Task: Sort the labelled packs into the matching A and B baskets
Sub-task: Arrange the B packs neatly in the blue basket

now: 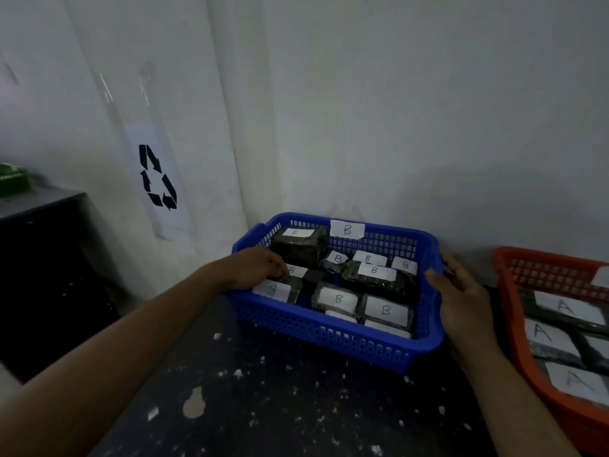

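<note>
A blue basket (329, 334) with a white "B" tag (347, 229) on its back wall stands on the table by the wall. Several dark packs with white B labels (385, 310) lie inside it. My left hand (253, 268) reaches over the basket's left rim, and its curled fingertips pinch a dark B pack (298, 271) at the left side. My right hand (461, 291) rests against the outside of the basket's right rim, with fingers fairly straight and the thumb over the rim. An orange basket (527, 367) at the far right holds packs labelled A (564, 306).
The dark table top (280, 407) is speckled with white paint chips. A wall corner stands right behind the blue basket, with a recycling sign (158, 178) on the left wall. A dark cabinet (43, 258) with a green object (13, 181) on top stands at the left.
</note>
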A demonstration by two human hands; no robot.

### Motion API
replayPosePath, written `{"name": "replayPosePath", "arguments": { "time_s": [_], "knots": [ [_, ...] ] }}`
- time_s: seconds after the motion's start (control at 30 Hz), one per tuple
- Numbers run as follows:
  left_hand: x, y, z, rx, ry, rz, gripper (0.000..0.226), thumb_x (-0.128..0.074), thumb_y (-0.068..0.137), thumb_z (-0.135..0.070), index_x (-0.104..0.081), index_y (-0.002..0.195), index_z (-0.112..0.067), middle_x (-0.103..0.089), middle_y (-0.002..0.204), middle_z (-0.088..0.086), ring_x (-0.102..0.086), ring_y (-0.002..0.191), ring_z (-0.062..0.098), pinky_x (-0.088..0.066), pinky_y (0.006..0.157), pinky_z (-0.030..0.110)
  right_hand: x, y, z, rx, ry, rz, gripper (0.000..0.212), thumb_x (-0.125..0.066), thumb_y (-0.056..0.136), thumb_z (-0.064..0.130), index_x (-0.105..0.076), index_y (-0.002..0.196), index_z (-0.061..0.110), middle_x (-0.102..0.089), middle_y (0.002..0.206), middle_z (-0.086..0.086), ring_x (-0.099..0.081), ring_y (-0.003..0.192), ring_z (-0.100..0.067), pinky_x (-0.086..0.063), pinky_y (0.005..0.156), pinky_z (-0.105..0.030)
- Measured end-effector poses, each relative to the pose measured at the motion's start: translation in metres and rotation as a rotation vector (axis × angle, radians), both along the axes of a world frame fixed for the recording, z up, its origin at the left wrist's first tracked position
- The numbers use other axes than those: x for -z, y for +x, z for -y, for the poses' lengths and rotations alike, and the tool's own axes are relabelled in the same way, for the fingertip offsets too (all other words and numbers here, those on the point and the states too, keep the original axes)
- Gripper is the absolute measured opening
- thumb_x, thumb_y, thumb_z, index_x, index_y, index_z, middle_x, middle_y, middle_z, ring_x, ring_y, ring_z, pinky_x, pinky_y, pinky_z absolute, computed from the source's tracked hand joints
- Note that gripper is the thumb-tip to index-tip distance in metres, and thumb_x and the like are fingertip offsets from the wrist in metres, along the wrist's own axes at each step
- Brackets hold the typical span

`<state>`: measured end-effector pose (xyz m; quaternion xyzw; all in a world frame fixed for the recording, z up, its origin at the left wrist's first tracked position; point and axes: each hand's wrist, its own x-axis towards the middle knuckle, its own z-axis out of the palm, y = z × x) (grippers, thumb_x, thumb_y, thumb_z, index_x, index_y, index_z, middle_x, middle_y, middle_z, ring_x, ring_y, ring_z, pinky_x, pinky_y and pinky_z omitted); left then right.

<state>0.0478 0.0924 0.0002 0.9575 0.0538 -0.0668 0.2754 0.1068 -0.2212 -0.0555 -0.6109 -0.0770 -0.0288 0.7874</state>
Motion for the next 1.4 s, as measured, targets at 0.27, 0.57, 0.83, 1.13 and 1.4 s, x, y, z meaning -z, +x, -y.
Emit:
{"name": "replayPosePath", "arguments": {
  "time_s": [0.27, 0.57, 0.83, 1.13, 1.4],
  "knots": [
    [-0.003, -0.007, -0.002, 0.068, -0.095, -0.007, 0.046, -0.053, 0.079, 0.004, -0.068, 0.114, -0.022, -0.064, 0.098, 0.011, -0.059, 0.085, 0.023, -0.049, 0.08, 0.033, -0.002, -0.001, 0.0, 0.017, 0.019, -0.007, 0.032, -0.063, 0.089, 0.014, -0.062, 0.101, 0.044, -0.071, 0.081, 0.025, -0.07, 0.074, -0.003, -0.053, 0.059, -0.022],
    [-0.008, -0.014, -0.004, 0.049, -0.205, 0.126, 0.021, -0.057, 0.086, -0.003, -0.07, 0.097, -0.016, -0.066, 0.104, 0.019, -0.06, 0.097, 0.036, -0.049, 0.09, 0.047, -0.002, -0.001, -0.001, 0.035, 0.025, -0.003, 0.033, -0.063, 0.089, 0.011, -0.064, 0.111, 0.036, -0.073, 0.086, 0.018, -0.07, 0.076, -0.004, -0.053, 0.06, -0.021],
    [0.001, -0.01, 0.01, 0.073, -0.075, 0.151, 0.007, -0.049, 0.094, -0.015, -0.053, 0.097, -0.02, -0.059, 0.088, -0.001, -0.055, 0.079, 0.013, -0.045, 0.073, 0.029, -0.003, -0.003, -0.001, 0.017, 0.031, 0.001, 0.034, -0.061, 0.09, 0.01, -0.063, 0.096, 0.043, -0.071, 0.08, 0.025, -0.069, 0.072, -0.001, -0.053, 0.056, -0.019],
    [0.002, -0.009, -0.005, -0.082, -0.324, 0.377, 0.057, -0.054, 0.081, 0.009, -0.06, 0.122, -0.03, -0.06, 0.12, 0.008, -0.061, 0.105, 0.026, -0.053, 0.089, 0.048, -0.002, -0.002, -0.002, 0.038, 0.047, 0.0, 0.032, -0.063, 0.089, 0.01, -0.066, 0.106, 0.036, -0.072, 0.082, 0.02, -0.07, 0.073, -0.004, -0.053, 0.055, -0.018],
    [-0.003, -0.013, -0.003, -0.213, -0.417, 0.435, 0.013, -0.057, 0.069, -0.012, -0.048, 0.077, -0.017, -0.06, 0.08, 0.005, -0.06, 0.08, 0.024, -0.045, 0.057, 0.03, -0.002, -0.002, -0.002, 0.018, 0.048, 0.005, 0.034, -0.062, 0.089, 0.011, -0.064, 0.101, 0.042, -0.072, 0.084, 0.023, -0.07, 0.073, -0.004, -0.053, 0.054, -0.017]
  ]
}}
